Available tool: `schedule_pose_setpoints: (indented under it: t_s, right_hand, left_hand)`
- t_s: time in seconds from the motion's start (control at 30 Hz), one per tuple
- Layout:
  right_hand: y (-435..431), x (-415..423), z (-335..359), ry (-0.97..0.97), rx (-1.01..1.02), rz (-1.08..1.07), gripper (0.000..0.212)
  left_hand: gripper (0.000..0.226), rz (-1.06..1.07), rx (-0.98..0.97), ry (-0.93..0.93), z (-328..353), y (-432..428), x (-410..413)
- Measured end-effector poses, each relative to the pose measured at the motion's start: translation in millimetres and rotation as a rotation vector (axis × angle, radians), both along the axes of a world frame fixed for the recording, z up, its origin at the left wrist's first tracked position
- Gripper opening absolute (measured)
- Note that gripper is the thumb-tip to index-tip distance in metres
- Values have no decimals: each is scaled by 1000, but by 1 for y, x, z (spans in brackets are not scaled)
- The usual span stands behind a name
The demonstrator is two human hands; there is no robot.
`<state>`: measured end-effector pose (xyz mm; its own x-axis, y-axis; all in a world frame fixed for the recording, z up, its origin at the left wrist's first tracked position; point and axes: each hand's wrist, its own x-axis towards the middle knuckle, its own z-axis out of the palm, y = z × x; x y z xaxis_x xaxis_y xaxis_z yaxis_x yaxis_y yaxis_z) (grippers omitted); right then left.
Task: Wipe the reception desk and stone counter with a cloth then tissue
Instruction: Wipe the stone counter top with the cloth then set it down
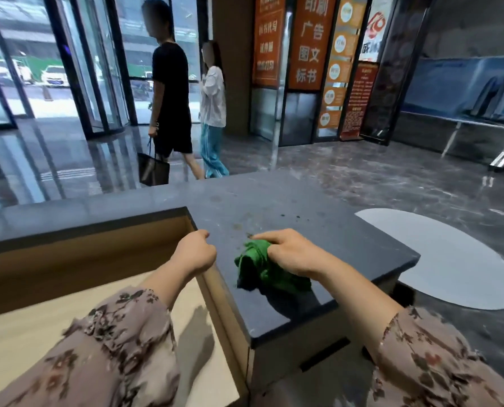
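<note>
cloth: crumpled green fabric cloth (262, 271) on dark grey stone counter (333, 230); debris specks (239, 227) at its 12 o'clock | right hand (289, 254): clutching cloth, forefinger extended | left hand (196, 251): fisted, empty, at cloth's 9 o'clock | handling: judged soft, light, limp; take by bunched top

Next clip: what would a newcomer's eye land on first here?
The bright green cloth stands out, bunched under the right hand on the dark stone counter, with dark specks just beyond it. The left hand rests curled at the counter's inner edge. Behind, a person in black carrying a bag and a person in white walk across the glossy lobby floor.
</note>
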<state>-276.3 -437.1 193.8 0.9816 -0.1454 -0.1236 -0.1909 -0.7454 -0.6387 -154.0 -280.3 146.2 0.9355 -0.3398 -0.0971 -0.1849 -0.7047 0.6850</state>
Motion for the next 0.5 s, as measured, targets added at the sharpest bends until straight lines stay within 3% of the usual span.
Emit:
schedule_pose_setpoints:
  t_s: [0.1,0.2,0.3,0.5]
  right_hand:
    - [-3,-2,-29,109,-342,299,38]
    - [3,-5,-52,-13,-550,370,46]
    - [2,-5,-66,-62,-600,408,58]
    - [-14,0,-70,-89,-569,450,59]
  left_hand:
    - [39,134,-64,-13,-5,-14,-6]
    - [18,264,-70,-22,-11,-24,-21]
    - [17,355,-23,-5,-17,-30,-38]
    - [21,426,-32,58,-27,-41,-64]
